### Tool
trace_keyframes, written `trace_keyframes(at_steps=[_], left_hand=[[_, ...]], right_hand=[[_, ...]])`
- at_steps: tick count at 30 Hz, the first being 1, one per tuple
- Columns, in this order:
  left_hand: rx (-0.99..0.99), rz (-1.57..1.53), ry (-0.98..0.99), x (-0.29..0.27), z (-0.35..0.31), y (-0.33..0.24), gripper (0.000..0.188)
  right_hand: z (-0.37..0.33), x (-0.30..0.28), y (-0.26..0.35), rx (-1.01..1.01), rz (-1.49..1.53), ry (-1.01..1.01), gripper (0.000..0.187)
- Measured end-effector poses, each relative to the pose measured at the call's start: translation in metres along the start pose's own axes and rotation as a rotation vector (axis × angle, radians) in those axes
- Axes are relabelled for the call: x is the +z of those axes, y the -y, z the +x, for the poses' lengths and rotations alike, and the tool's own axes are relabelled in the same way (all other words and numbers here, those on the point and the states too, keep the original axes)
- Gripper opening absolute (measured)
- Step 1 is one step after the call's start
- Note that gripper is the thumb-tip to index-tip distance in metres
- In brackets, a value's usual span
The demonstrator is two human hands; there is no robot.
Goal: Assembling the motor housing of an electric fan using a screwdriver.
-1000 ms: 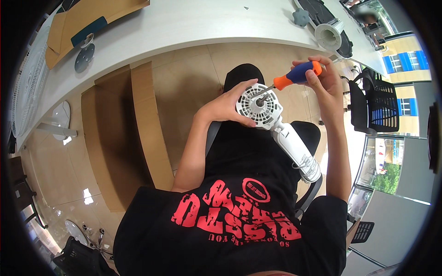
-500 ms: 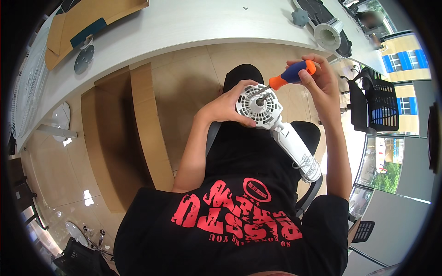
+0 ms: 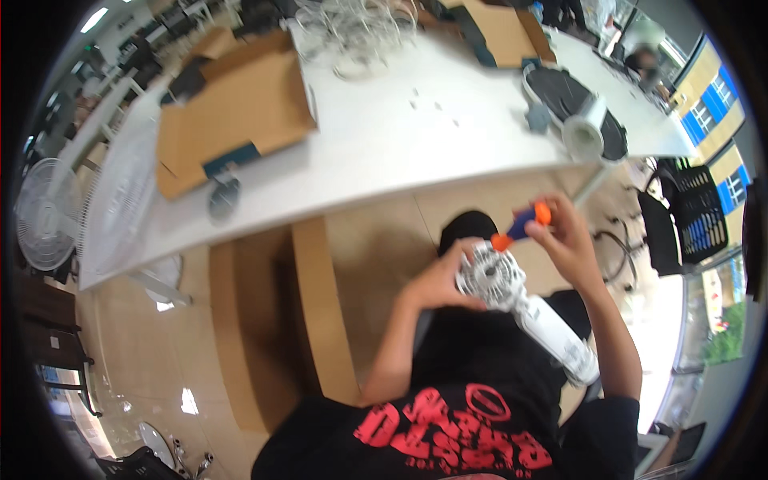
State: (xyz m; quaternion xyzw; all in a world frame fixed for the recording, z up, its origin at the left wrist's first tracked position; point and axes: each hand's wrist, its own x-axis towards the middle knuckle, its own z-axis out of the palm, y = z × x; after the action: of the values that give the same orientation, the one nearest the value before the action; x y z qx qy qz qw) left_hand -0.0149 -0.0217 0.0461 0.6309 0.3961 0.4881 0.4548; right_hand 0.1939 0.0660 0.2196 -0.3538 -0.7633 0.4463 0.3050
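In my lap lies the white motor head of a fan (image 3: 502, 290), its round slotted face turned up, with a thick white stem (image 3: 554, 326) running down to the right. My left hand (image 3: 438, 282) is closed around the head's left side, thumb near the lower edge. A screwdriver (image 3: 523, 226) with a blue and orange handle is pinched in the fingers of my right hand (image 3: 566, 244). The handle's front end is at the head's upper right edge. Motion blurs the screwdriver's shaft and tip, so I cannot tell what the tip touches.
Ahead stands a white table (image 3: 376, 152) with an open cardboard box (image 3: 240, 112), a white wire fan guard (image 3: 120, 196), a grey knob (image 3: 538, 120), a black base (image 3: 564, 92) and a white tubular part (image 3: 584, 132). Below left, a long cardboard box (image 3: 320, 312) sits on the floor.
The view has swung up and left, showing more of the table. The screwdriver, earlier pointing at the motor head's centre shaft, now sits by its upper right edge. Both hands keep their holds.
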Motion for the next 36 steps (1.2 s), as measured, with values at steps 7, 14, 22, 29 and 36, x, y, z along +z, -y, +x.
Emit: trace_keyframes(at_steps=[7,14,22,29,36], left_hand=[[-0.112,0.038,0.047,-0.003,-0.001,-0.014,0.087],[-0.043,0.028,0.022,0.000,-0.002,-0.008,0.068],[0.112,0.111,-0.081,0.011,0.007,0.011,0.089],[-0.025,0.245,-0.128,0.007,0.001,-0.009,0.042],[0.141,0.292,-0.205,0.012,0.003,0.006,0.063]], right_hand=[[-0.004,-0.003,0.008,-0.050,-0.014,0.007,0.035],[-0.011,-0.007,0.000,-0.066,0.013,-0.013,0.037],[-0.024,-0.019,-0.006,-0.134,0.038,-0.027,0.032],[-0.035,-0.040,0.013,-0.164,0.206,-0.197,0.033],[-0.066,-0.120,0.041,-0.514,-0.053,-0.655,0.036]])
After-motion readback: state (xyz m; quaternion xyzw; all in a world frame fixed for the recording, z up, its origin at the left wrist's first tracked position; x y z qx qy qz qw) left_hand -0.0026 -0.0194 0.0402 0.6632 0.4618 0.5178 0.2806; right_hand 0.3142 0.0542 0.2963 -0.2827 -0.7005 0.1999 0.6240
